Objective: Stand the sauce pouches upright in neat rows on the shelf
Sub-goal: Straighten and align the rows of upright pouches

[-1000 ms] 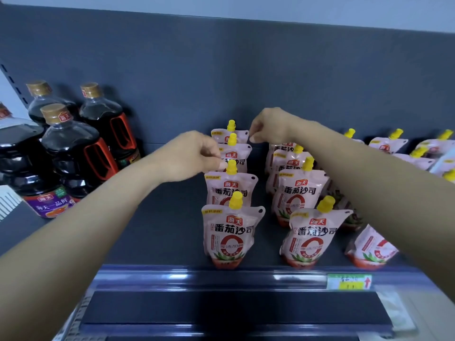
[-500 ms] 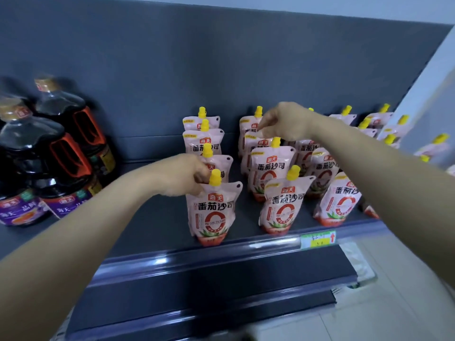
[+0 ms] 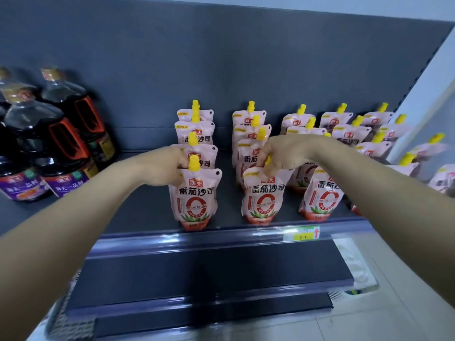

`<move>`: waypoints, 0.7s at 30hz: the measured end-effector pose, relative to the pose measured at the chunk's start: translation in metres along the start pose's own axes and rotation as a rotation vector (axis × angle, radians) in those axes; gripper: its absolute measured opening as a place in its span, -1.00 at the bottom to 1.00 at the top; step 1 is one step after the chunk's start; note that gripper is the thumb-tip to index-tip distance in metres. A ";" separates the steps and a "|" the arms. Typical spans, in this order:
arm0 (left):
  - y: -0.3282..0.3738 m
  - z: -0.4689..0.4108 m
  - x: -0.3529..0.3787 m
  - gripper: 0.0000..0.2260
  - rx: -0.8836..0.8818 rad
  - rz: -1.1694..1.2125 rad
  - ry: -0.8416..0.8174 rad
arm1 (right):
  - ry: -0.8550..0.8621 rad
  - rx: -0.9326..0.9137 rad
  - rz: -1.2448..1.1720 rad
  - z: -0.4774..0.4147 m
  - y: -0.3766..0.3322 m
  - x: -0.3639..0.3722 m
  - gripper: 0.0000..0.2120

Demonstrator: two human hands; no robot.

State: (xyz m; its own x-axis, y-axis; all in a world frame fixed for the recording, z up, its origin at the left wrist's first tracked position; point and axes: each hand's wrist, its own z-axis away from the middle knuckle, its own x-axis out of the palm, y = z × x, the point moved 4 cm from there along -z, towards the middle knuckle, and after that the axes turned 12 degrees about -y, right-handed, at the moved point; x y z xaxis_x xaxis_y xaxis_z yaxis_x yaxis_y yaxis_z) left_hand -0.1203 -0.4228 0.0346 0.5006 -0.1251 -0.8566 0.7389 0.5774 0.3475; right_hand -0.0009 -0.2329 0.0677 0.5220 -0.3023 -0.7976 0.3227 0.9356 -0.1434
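Clearly countable are two columns of sauce pouches (image 3: 251, 141) up and to the left of the price tag (image 3: 301, 234) on the shelf (image 3: 138, 207). Each column holds four upright pouches with yellow caps, running back from the front rail. More columns stand straight above the tag and to its right. Roughly a dozen pouches show there, but blur and the right forearm crossing them make an exact count unsafe. Three dark bottles (image 3: 61, 134) with orange handles sit far left of the tag, and the frame edge cuts off the group. The left hand (image 3: 167, 166) reaches in with its fingers curled and pinches the top corner of the left front pouch (image 3: 195, 198) beside its cap. That pouch stands upright at the rail, well left of the tag. The right hand (image 3: 285, 153) comes in palm down, its fingers curled over the top of the second front pouch (image 3: 262, 198). It grips round the spout, so only a sliver of yellow cap shows. That pouch stands upright just up and left of the tag. The figures printed on the tag are too small to read.
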 end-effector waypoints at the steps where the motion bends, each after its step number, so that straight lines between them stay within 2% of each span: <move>1: 0.003 0.001 0.000 -0.88 -0.007 0.012 0.021 | 0.018 -0.015 -0.004 -0.001 0.001 0.002 -0.79; 6: 0.006 0.003 0.001 -0.85 -0.007 0.076 0.077 | 0.027 -0.071 0.034 -0.003 -0.002 0.003 -0.76; 9: 0.006 0.008 0.000 -0.70 0.017 0.255 0.082 | 0.035 -0.108 0.059 -0.005 -0.004 0.004 -0.76; 13: 0.014 0.019 -0.012 -0.55 -0.092 0.237 0.276 | 0.024 -0.145 0.020 0.003 0.003 0.002 -0.73; 15: 0.032 0.024 -0.017 -0.50 -0.076 0.175 0.360 | 0.081 -0.177 -0.034 0.018 0.012 -0.008 -0.71; 18: 0.069 0.023 -0.017 -0.42 -0.010 0.011 0.352 | 0.209 -0.161 -0.128 0.047 0.036 -0.030 -0.72; 21: 0.102 0.012 -0.009 -0.47 0.090 0.070 0.266 | 0.278 -0.045 -0.078 0.065 0.068 -0.042 -0.73</move>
State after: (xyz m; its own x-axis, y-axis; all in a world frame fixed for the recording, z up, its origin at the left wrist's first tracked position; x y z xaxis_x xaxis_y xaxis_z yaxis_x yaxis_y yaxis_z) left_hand -0.0440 -0.3720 0.0827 0.4248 0.1355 -0.8951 0.7494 0.5021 0.4316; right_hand 0.0505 -0.1684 0.1291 0.2586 -0.3178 -0.9122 0.3151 0.9204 -0.2313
